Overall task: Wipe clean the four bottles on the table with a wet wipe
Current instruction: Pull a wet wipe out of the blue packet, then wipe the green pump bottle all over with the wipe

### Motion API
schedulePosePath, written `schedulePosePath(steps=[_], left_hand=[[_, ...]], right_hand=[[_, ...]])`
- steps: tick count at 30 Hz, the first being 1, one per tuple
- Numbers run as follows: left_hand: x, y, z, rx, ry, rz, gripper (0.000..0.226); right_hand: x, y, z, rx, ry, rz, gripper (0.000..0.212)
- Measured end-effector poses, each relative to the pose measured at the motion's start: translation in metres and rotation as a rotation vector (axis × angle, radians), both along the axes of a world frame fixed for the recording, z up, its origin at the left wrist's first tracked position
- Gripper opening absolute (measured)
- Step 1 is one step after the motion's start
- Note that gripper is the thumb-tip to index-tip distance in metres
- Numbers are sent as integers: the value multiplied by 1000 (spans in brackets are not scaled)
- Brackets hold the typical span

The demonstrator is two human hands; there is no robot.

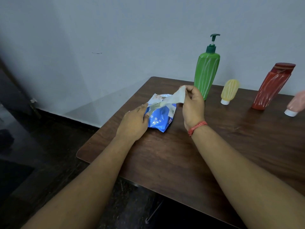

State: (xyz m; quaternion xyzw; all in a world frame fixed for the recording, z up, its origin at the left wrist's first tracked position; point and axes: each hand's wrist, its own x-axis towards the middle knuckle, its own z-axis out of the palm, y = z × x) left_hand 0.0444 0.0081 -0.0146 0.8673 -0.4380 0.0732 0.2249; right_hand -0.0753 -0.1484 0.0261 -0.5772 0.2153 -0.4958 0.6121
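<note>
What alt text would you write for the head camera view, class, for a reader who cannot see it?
The right hand pinches a wet wipe, drawing it from a blue pack that the left hand presses onto a dark wooden table. Behind stand a green pump bottle, a yellow bottle, a red bottle and a pink bottle cut by the frame edge.

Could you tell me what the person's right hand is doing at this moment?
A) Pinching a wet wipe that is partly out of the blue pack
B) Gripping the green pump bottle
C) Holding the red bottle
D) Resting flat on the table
A: the right hand pinches the wet wipe, which stretches from the blue wipe pack that the left hand holds down on the table.
</note>
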Motion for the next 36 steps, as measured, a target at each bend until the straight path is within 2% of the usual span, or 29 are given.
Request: schedulePosePath(steps=[3,6,9,12,15,18,22,24,26,30,32,36], left_hand=[[0,0,-1,-6,22,12,53],[-1,1,-1,-22,29,4,55],[-4,2,3,0,-72,13,57],[-13,3,8,9,-231,44,59],[-42,-14,15,-19,-320,-53,61],[-84,-55,25,-46,-344,-194,70],[-125,-109,30,-1,-338,-271,74],[-137,-132,28,9,-243,-292,71],[-148,-149,23,-55,-32,-326,67],[-170,-174,14,-207,673,-405,53],[-175,-184,10,-274,819,-425,44],[-168,-193,4,-412,1006,-465,50]], right_hand=[[-17,-11,8,-52,20,-71,10],[-42,-24,13,-222,208,-182,13],[-67,-38,16,-343,362,-240,16],[-87,-50,16,-239,390,-229,5],[-105,-63,13,-118,373,-215,5],[-121,-72,10,33,297,-132,5],[-147,-84,6,250,199,-27,5],[-162,-92,2,327,151,-6,9],[-174,-99,-1,395,73,27,15],[-190,-116,-12,445,-48,103,25],[-191,-123,-18,440,-64,129,34],[-184,-124,-26,379,-42,119,43]])
